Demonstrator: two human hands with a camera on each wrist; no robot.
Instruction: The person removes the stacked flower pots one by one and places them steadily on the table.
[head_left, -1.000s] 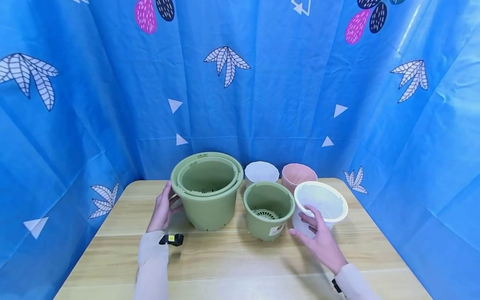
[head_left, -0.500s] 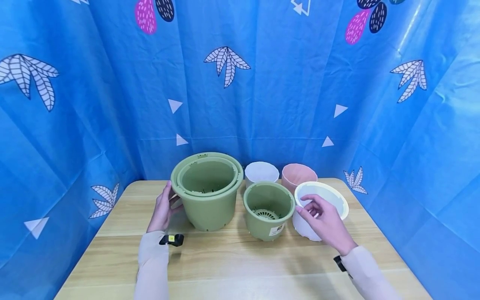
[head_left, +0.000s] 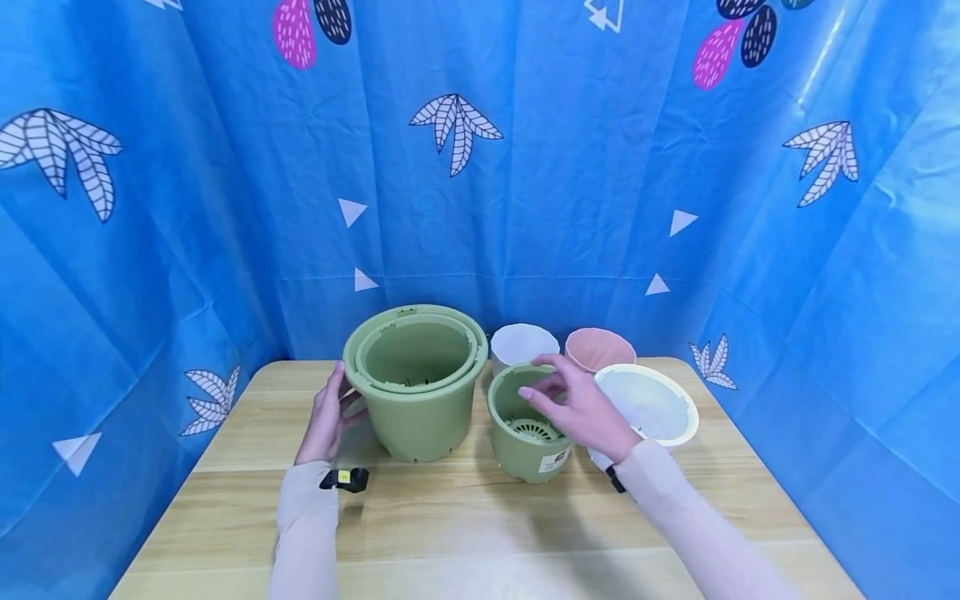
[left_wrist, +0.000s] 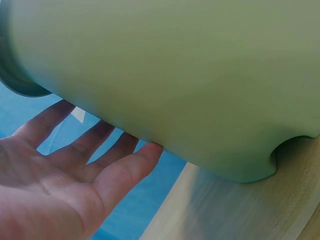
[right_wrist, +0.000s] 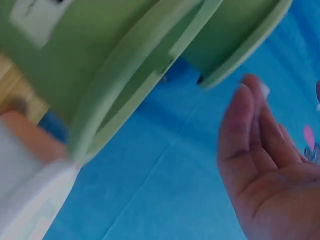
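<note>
My left hand (head_left: 322, 423) touches the left side of a large green flowerpot (head_left: 420, 427), below its rim. In the left wrist view its fingers (left_wrist: 82, 150) lie relaxed against the wall of the pot, not wrapped round it. Nested inside that pot is a slightly smaller green pot (head_left: 390, 350). My right hand (head_left: 581, 410) hovers over the small green flowerpot (head_left: 517, 458), fingers bent and holding nothing. The right wrist view shows the hand (right_wrist: 272, 170) apart from the green rim. The small pot bears a white label and has a slotted bottom.
Right of the small green pot stands a white pot (head_left: 652, 400) with a cream rim, partly hidden by my right forearm. Behind are a white pot (head_left: 521, 343) and a pink pot (head_left: 600, 348). All stand on a wooden table (head_left: 450, 525) before a blue patterned curtain (head_left: 585, 167).
My right hand has moved left, from the cream-rimmed white pot to above the small green pot. The left hand and the pots have stayed in place.
</note>
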